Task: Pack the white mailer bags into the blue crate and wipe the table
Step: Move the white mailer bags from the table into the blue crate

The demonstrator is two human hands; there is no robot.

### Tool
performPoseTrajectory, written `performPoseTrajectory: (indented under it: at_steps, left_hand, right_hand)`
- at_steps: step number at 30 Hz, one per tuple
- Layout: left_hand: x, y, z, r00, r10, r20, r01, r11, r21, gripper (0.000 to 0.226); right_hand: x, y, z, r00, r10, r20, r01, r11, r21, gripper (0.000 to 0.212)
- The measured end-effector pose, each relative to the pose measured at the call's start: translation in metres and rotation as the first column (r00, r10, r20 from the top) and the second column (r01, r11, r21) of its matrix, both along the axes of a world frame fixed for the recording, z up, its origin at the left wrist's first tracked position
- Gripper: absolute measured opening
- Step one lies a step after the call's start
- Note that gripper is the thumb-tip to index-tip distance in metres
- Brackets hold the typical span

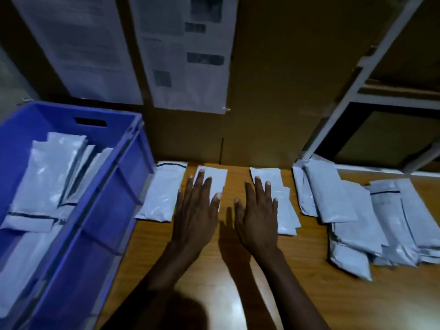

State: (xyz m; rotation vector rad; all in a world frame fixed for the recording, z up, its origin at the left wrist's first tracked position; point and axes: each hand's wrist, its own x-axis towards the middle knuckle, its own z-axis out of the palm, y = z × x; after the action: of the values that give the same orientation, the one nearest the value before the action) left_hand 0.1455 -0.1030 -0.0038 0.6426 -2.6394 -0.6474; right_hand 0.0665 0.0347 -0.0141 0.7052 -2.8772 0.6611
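– While both hands stretch out over the tabletop (214,289), where do the white mailer bags (333,194) sit?

– In several places. A stack of bags (47,182) lies inside the blue crate (102,210), which stands at the left end. One single bag (162,194) lies just beside the crate's outer wall.

– And under the hands?

– The left hand (195,210) is flat, fingers straight and spread, over a middle bag (215,177) whose far end shows past the fingertips. The right hand (258,215) is flat and spread too, its outer fingers over a couple of overlapping bags (284,208). Neither hand grips anything. Whether the palms press down or hover just above, I cannot tell.

– Anything further right?

– A loose pile (357,217) of bags, heaped crosswise near the right edge, well apart from the crate.

– Behind it all?

– Printed sheets (188,55) hang on a brown wall, and a pale shelf frame (342,98) rises at the right. The print is too blurred to read.
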Motion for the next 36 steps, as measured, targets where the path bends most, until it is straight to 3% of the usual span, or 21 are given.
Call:
performPoseTrajectory:
  at_steps: [8, 16, 30, 36]
  left_hand:
    - [-0.06, -0.01, -0.081, 0.97, 0.017, 0.24, -0.017, 1.0, -0.005, 0.087]
    - [-0.098, -0.032, -0.13, 0.945, 0.098, 0.312, -0.056, 0.989, -0.139, 0.075]
    - [-0.105, -0.029, -0.141, 0.948, 0.037, 0.315, 0.005, 0.991, -0.133, 0.072]
    - [-0.098, -0.019, -0.136, 0.96, 0.043, 0.278, -0.01, 0.993, -0.12, 0.061]
  right_hand:
    - [-0.076, 0.044, -0.06, 0.989, -0.014, 0.145, -0.008, 0.989, 0.15, 0.07]
    - [-0.114, 0.061, -0.097, 0.979, -0.019, 0.205, -0.049, 0.946, 0.322, 0.072]
    - [-0.114, 0.064, -0.121, 0.992, 0.05, 0.118, -0.072, 0.979, 0.193, 0.063]
    - [-0.117, 0.062, -0.118, 0.988, 0.037, 0.152, -0.063, 0.984, 0.169, 0.064]
